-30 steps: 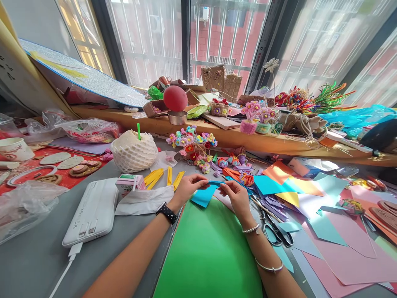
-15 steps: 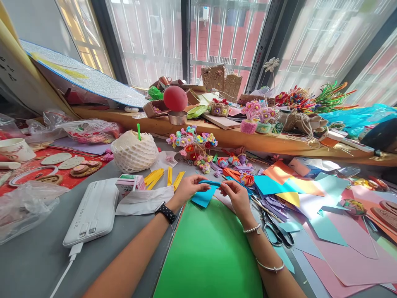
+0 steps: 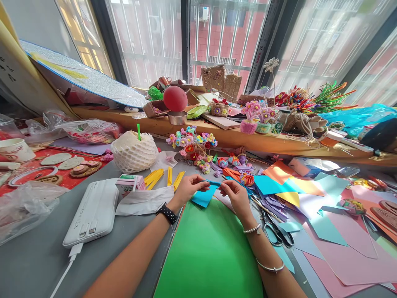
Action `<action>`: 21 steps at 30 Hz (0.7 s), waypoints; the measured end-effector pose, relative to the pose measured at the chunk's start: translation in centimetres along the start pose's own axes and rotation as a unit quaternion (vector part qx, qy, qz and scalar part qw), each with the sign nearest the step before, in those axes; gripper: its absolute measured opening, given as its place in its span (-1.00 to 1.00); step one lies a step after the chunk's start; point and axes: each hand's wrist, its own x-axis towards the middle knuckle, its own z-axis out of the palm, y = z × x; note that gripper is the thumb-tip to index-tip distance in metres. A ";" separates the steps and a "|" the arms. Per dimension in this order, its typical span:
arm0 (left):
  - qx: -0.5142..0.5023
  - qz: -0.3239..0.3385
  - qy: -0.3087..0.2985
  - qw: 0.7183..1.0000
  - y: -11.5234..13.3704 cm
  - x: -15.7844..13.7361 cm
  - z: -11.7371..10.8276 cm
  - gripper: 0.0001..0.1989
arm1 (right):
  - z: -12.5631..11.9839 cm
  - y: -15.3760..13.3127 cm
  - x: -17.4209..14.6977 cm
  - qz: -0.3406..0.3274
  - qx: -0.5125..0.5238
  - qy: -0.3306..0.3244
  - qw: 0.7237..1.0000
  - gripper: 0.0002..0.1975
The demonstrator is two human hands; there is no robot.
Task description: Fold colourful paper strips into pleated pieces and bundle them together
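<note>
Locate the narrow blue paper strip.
In the head view, the strip is near the centre, pinched between left hand and right hand, beside a flat blue paper piece.

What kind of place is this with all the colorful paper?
Probably a craft room: scissors lie beside sheets of colored paper, and a bunch of small flowers that look handmade sits on the gray table.

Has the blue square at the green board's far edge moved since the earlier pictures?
No; what shows of the blue square overlaps the far edge of the green board as before.
</note>
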 end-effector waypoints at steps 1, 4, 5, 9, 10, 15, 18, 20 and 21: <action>0.013 0.007 -0.002 1.000 0.0 -0.1 0.1 -0.76 | 0.0 0.0 0.0 0.000 -0.008 -0.008 1.000 -0.82; 0.082 0.029 -0.021 0.996 0.1 -0.3 0.4 -0.79 | 0.0 0.2 -0.1 -0.002 -0.049 -0.040 0.998 -0.82; 0.108 0.038 -0.028 0.993 0.1 -0.4 0.5 -0.79 | 0.0 0.2 -0.1 -0.007 -0.064 -0.050 0.997 -0.82; 0.167 0.058 -0.031 0.984 0.2 -0.7 0.8 -0.79 | 0.3 0.4 -0.3 -0.020 -0.093 -0.074 0.993 -0.82; 0.179 0.060 -0.028 0.982 0.3 -0.7 0.8 -0.79 | 0.3 0.4 -0.3 -0.021 -0.095 -0.074 0.993 -0.82; 0.255 0.093 -0.015 0.962 0.3 -0.7 0.7 -0.81 | 0.4 0.4 -0.4 -0.016 -0.104 -0.074 0.992 -0.82; 0.279 0.102 -0.011 0.955 0.1 -0.6 0.6 -0.82 | 0.3 0.5 -0.3 -0.028 -0.133 -0.092 0.986 -0.85; 0.292 0.107 -0.011 0.950 -0.1 -0.6 0.5 -0.82 | 0.2 0.5 -0.2 -0.045 -0.170 -0.098 0.980 -0.88; 0.298 0.107 -0.011 0.949 -0.1 -0.5 0.4 -0.81 | 0.2 0.5 -0.1 -0.052 -0.190 -0.095 0.976 -0.89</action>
